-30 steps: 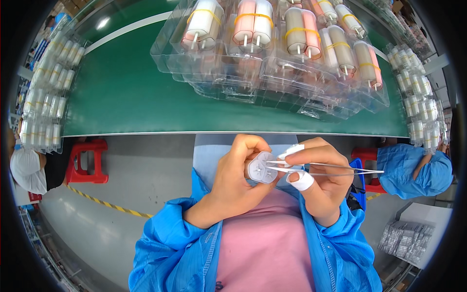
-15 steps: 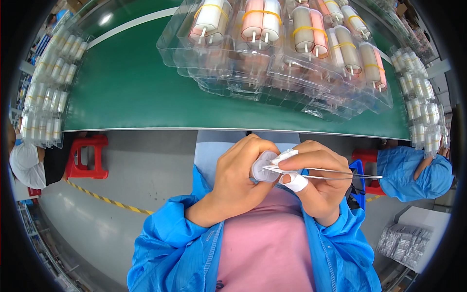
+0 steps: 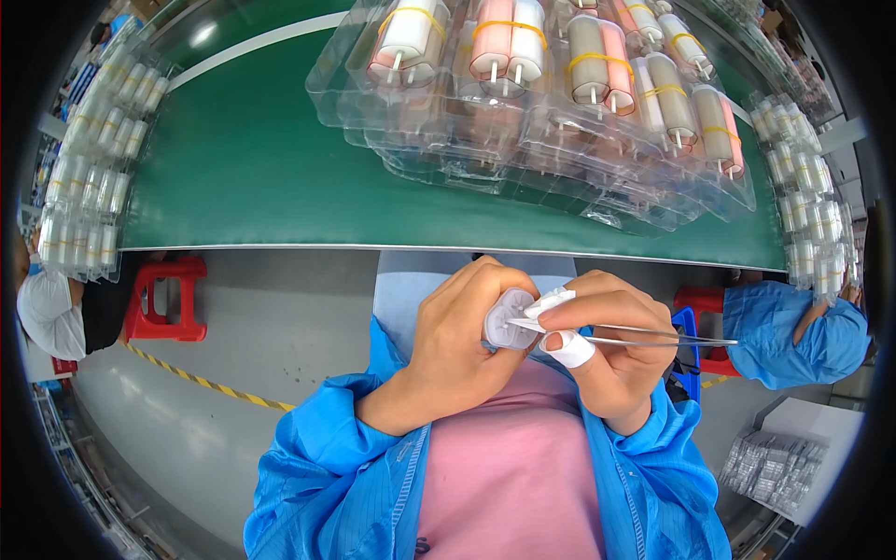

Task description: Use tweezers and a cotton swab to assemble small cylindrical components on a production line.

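My left hand (image 3: 467, 322) is wrapped round a small translucent, pale plastic part (image 3: 509, 320), its rounded open-looking end turned toward my right hand. Metal tweezers (image 3: 644, 337) are pinched in my right hand (image 3: 616, 336), their long ends sticking out to the right. The tweezer tips reach the face of the plastic part; whether they grip anything there is too small to tell. White tape or cloth covers the tips of my right thumb and a finger. Both hands are above my lap, just in front of the table edge.
On the green table (image 3: 243, 177) stand stacked clear plastic trays (image 3: 448, 159) holding white, pink and grey cylinders banded in yellow. More trays (image 3: 93, 177) line the far left and right. Red stools (image 3: 168, 299) and co-workers flank me; a white box (image 3: 793, 448) is at lower right.
The tweezers and my right hand have shifted very slightly to the right. My left hand keeps its hold on the plastic part almost unmoved.
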Demonstrator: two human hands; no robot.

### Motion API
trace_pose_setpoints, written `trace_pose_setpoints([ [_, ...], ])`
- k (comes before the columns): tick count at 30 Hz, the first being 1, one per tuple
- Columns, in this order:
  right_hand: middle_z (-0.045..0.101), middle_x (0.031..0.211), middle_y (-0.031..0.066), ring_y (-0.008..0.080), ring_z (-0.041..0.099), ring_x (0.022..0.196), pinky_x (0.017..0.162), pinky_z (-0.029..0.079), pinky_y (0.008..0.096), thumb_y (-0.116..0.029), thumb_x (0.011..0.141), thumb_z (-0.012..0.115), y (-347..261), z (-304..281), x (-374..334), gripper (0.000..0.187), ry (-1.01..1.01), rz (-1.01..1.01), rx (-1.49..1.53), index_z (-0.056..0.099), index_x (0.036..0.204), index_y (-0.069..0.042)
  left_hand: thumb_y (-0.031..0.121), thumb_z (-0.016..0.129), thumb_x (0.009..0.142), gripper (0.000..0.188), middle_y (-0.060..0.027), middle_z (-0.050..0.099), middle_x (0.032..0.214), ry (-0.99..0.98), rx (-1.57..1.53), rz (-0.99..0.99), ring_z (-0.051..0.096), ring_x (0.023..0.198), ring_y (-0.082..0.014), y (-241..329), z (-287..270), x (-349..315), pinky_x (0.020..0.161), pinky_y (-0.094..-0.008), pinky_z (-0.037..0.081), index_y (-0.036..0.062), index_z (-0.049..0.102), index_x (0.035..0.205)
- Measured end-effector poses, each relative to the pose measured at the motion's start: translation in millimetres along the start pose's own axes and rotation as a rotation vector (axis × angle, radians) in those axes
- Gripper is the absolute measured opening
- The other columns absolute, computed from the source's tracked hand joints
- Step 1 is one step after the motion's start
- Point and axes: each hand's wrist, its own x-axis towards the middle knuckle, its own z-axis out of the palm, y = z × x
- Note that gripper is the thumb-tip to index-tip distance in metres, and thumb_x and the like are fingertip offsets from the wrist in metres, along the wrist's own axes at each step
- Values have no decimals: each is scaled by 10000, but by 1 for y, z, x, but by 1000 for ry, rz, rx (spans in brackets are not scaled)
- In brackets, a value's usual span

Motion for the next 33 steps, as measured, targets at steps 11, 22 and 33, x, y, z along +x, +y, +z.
trace_pose_setpoints([
  [11,698,793,113,224,682,696,613,527,273,-1,666,758,-1,-1,1,181,0,-5,-2,717,843,-10,-27,742,635,338,-97,572,775,-12,22,2,573,670,-281,1,0,1,557,-363,431,45,572,918],
  [22,693,783,110,236,676,679,602,524,287,0,668,756,1,-3,1,166,-29,-37,-25,712,827,-12,-21,740,642,327,-94,573,779,-41,32,-10,576,675,-282,1,0,0,564,-365,434,50,570,912],
  [33,694,786,108,232,678,683,601,525,281,-9,656,766,1,-2,1,178,-13,-34,-40,719,827,-16,-29,739,636,336,-94,570,777,-27,35,-25,581,679,-284,-1,1,0,561,-366,437,51,569,913],
])
